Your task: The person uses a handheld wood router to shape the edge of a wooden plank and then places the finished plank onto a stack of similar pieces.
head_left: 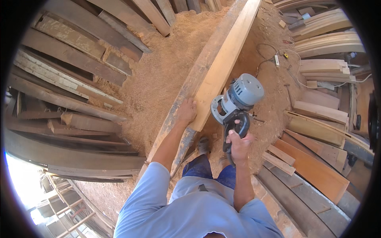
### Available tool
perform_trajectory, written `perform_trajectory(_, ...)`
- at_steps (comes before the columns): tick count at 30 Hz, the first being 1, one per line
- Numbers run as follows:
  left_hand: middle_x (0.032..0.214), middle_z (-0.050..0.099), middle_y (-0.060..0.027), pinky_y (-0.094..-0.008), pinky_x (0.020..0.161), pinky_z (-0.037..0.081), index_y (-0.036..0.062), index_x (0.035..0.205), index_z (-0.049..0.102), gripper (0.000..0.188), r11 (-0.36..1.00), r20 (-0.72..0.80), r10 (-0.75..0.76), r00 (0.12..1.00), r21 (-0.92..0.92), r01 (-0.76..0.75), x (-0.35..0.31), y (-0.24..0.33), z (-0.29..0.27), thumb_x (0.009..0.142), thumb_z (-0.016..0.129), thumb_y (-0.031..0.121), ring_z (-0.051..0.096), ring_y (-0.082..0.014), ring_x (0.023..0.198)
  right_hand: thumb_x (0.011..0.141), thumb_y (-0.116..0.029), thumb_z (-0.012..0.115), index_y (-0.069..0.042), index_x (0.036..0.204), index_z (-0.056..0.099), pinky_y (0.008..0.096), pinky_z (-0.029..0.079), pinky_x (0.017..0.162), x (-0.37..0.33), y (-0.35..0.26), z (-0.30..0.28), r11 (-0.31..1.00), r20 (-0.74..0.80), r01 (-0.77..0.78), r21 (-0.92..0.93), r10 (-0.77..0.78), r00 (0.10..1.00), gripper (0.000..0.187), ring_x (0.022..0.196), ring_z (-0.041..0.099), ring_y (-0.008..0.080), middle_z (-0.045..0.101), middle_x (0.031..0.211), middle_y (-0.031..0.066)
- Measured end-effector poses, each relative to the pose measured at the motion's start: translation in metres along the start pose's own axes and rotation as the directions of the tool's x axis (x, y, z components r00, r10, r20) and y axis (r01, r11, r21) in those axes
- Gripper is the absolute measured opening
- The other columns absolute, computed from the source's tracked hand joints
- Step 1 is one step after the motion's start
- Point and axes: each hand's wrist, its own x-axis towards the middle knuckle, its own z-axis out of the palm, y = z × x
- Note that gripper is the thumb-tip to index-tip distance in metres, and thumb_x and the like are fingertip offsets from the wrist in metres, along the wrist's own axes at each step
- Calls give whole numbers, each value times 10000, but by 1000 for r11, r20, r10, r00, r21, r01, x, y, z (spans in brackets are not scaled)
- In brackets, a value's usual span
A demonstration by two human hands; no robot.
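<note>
My right hand point(240, 142) is wrapped round the black D-shaped handle of a grey handheld router point(243, 93). The router is tilted, and its round metal base sits beside the right edge of a long pale board point(222, 71) close to that board's near end; whether base and wood touch, I cannot tell. My left hand point(186, 112) lies at the board's left edge near the same end, its fingers resting on the wood. Under the board is a worn, stained beam point(194, 79) running the same way. The router's bit is hidden from view.
Stacked planks point(75, 51) fill the left side. More boards and curved pieces point(329, 43) lie at the right, with an orange-brown panel point(313, 170) nearer. Sawdust point(154, 75) covers the floor. A white power strip point(277, 60) and cords lie right of the beam.
</note>
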Motion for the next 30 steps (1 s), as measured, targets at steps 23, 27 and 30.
perform_trajectory(23,1291,586,-280,-540,996,466,-14,1291,533,517,990,-57,119,991,-63,-123,3,-6,-2,1037,434,424,569,-465,1193,856,-119,743,6,1166,575,341,517,751,-58,180,83,921,-105,100,-376,-150,983,374,798,634,184,634,876,73)
perform_trajectory(27,1278,582,-278,-546,993,462,-10,1289,528,517,979,-87,168,982,-105,-177,8,-21,6,1033,457,434,565,-474,1186,871,-109,725,1,1184,565,320,516,739,-55,181,101,918,-116,121,-378,-177,977,369,779,621,149,617,847,59)
perform_trajectory(30,1170,606,-281,-553,944,464,-11,1205,562,468,969,-128,192,973,-133,-209,5,-24,9,1036,463,415,578,-477,1114,881,-98,712,1,1197,556,297,506,715,-56,171,108,916,-101,183,-357,-232,967,367,752,599,121,598,834,44)
